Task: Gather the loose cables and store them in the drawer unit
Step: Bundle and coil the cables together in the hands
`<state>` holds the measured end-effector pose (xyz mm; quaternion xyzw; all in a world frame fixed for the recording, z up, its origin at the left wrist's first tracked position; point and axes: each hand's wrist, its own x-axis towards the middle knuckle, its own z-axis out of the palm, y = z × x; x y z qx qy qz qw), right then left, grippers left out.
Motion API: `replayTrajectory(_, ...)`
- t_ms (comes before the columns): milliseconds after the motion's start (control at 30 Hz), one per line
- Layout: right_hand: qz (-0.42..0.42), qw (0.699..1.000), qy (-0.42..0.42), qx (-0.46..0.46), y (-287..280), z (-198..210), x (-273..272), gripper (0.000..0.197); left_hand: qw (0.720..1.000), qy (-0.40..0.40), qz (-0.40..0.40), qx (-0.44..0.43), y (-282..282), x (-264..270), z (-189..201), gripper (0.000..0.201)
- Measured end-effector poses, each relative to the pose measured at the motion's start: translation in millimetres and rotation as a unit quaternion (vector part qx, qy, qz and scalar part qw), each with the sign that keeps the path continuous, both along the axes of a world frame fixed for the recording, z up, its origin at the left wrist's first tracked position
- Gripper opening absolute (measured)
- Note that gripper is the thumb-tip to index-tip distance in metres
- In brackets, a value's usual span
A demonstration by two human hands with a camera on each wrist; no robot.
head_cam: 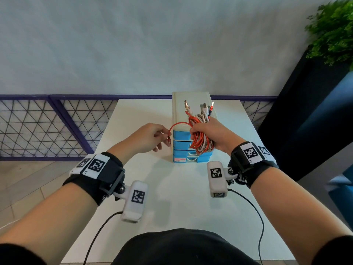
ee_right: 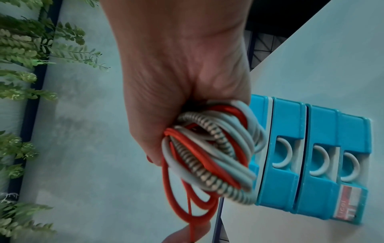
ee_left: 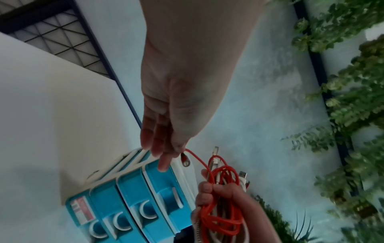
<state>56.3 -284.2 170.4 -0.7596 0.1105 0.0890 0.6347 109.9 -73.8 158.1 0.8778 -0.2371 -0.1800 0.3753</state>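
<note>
The drawer unit looks like smooth moulded plastic, with a cream shell, glossy blue drawer fronts and a paper-like label. In the cable bundle, the orange cable and the grey ones look rubbery and matt, one is braided cloth, and the plug tips are shiny metal. The table is matt white.
</note>
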Motion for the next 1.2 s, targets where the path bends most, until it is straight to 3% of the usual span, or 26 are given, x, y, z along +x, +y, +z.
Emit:
replayTrajectory(133, -0.022, 0.999, -0.017, -0.029, 5, -3, 3, 0.007, 0.986, 0.093, 0.08, -0.11, -9, -3, 4, 0.023)
replayTrajectory(267, -0.038, 0.998, -0.046, -0.01, 14, -5, 4, 0.026, 0.968, 0.11, 0.115, -0.192, -18, -10, 8, 0.016)
replayTrajectory(433, 0.033, 0.992, -0.026, 0.117, 29, -4, 3, 0.033, 0.97, 0.061, 0.09, -0.217, -38, -20, 15, 0.01)
replayTrajectory(500, 0.03, 0.987, -0.002, 0.155, 29, -3, 2, 0.027, 0.968, 0.077, 0.058, -0.233, -38, -22, 15, 0.009)
replayTrajectory(600, 0.037, 0.987, 0.019, 0.155, 23, 4, -3, 0.02, 0.961, 0.139, 0.012, -0.24, -27, -21, 15, 0.016)
replayTrajectory(667, 0.037, 0.991, 0.026, 0.123, 17, 7, -3, 0.016, 0.967, 0.128, 0.014, -0.219, -20, -18, 16, 0.014)
replayTrajectory(733, 0.045, 0.997, 0.034, 0.056, 13, 9, -1, 0.013, 0.987, -0.004, 0.034, -0.156, -14, -16, 17, 0.01)
replayTrajectory(800, 0.069, 0.996, 0.048, -0.004, 13, 11, 2, 0.01, 0.976, -0.214, -0.003, -0.043, -8, -15, 19, 0.03)
replayTrajectory(867, 0.099, 0.992, 0.066, -0.045, 18, 14, 2, 0.009, 0.916, -0.377, -0.097, 0.091, -7, -16, 19, 0.071)
replayTrajectory(933, 0.146, 0.983, 0.077, -0.076, 26, 18, 0, 0.012, 0.853, -0.462, -0.148, 0.191, -11, -18, 18, 0.095)
replayTrajectory(967, 0.176, 0.978, 0.081, -0.084, 30, 21, -1, 0.012, 0.826, -0.496, -0.161, 0.214, -14, -19, 16, 0.093)
replayTrajectory(1033, 0.224, 0.967, 0.086, -0.084, 35, 25, -3, 0.007, 0.788, -0.552, -0.175, 0.211, -19, -17, 12, 0.068)
replayTrajectory(1100, 0.245, 0.962, 0.092, -0.081, 36, 26, -5, 0.005, 0.773, -0.577, -0.182, 0.189, -21, -12, 8, 0.041)
replayTrajectory(1200, 0.261, 0.955, 0.111, -0.09, 37, 22, -5, 0.004, 0.756, -0.589, -0.211, 0.192, -24, -8, 5, 0.026)
